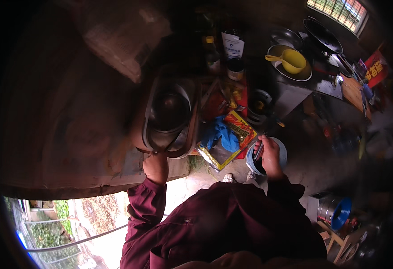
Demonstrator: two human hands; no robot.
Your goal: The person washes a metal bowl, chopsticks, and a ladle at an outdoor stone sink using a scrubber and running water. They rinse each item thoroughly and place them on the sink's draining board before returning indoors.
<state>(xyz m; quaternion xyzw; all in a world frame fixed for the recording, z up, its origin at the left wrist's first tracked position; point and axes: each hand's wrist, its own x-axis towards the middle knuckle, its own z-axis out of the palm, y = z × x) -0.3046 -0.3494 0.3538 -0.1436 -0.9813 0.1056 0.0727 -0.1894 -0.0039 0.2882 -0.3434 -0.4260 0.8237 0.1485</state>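
My left hand (pixel 156 167) is closed at the near rim of an oblong metal tray (pixel 156 143), around what looks like the end of a thin utensil; the grip is partly hidden. A round dark metal bowl or pan (pixel 169 107) sits inside the tray. On the right, my right hand (pixel 269 154) holds a small metal utensil (pixel 259 151) over a light blue bucket (pixel 282 148). Between my hands, blue gloves (pixel 220 134) lie on a red and yellow printed packet (pixel 241 127).
A yellow ladle (pixel 293 62) rests in a wide basin (pixel 304 78). Beyond the tray stand a yellow-capped bottle (pixel 212 55) and a dark-lidded jar (pixel 235 70). A wok (pixel 323 36) and a wooden board (pixel 354 92) are at upper right. A blue-rimmed metal container (pixel 339 213) is at lower right.
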